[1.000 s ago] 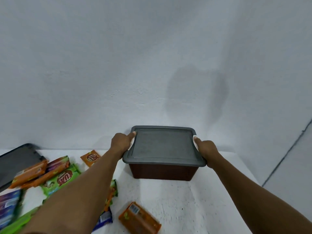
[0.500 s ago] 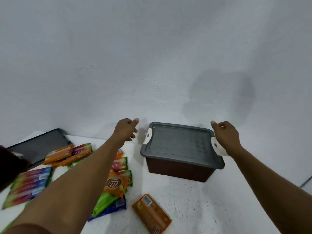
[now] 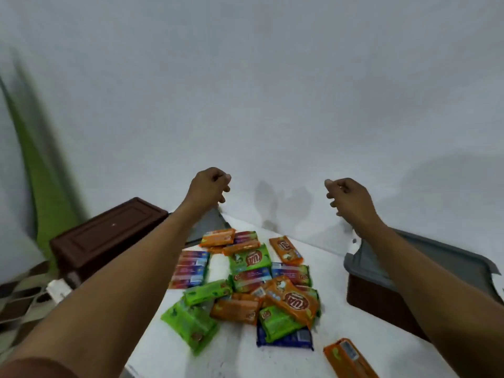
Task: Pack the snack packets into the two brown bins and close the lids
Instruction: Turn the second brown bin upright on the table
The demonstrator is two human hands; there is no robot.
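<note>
Risks, our judgement: left bin just left of table, footing unclear, hasty toss could miss it; packets heaped loose mid-table, big scoop may shed slippery ones; right bin lidded, contents hidden from us, may get skipped unfilled. Grip: left hand in air beyond packets, fingers loosely curled, holding nothing; right hand likewise raised near right bin, loosely curled, touching nothing
</note>
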